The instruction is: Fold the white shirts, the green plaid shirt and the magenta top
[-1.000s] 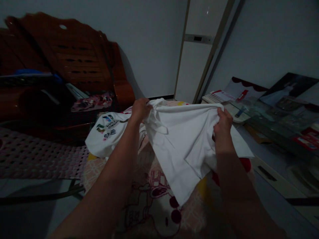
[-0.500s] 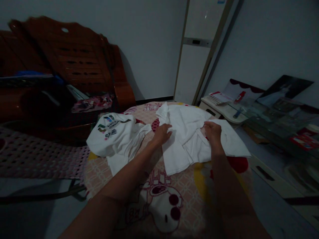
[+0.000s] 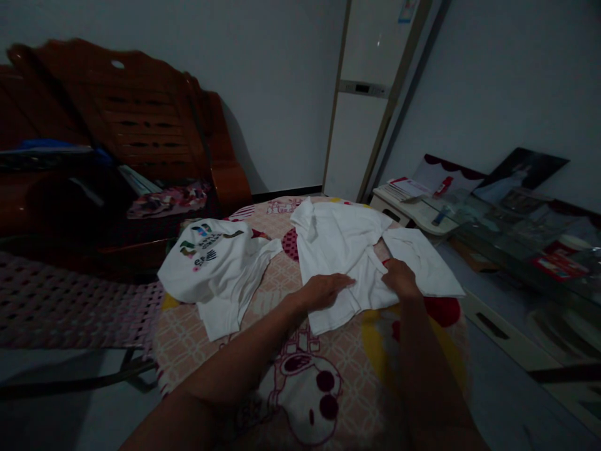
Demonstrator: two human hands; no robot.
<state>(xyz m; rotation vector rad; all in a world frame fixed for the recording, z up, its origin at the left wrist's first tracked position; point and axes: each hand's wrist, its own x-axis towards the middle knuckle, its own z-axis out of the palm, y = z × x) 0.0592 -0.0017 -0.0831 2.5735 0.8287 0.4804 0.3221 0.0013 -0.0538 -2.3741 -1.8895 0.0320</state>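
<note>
A white shirt (image 3: 338, 225) lies spread with creases on the round table, its lower part toward me. My left hand (image 3: 327, 290) rests on its lower middle, fingers stretched out over the fabric. At the right side of the shirt, my right hand (image 3: 399, 277) has its fingers closed on the edge of the cloth; the fingertips are partly hidden. Just beyond that hand lies a flatter white cloth (image 3: 429, 260) near the table's right edge. To the left is a crumpled white garment (image 3: 216, 250) with a coloured print and lettering.
A patterned cloth (image 3: 347, 376) with a cartoon dog covers the table. Wooden seating (image 3: 145, 131) stands back left, a woven chair (image 3: 79, 288) nearer left. A tall white cabinet unit (image 3: 357, 138) stands behind. A glass-topped stand (image 3: 498, 232) with papers is on the right.
My left hand has moved from the shirt's left edge down and right onto its lower middle. My right hand has moved lower along the shirt's right side. The view has shifted slightly.
</note>
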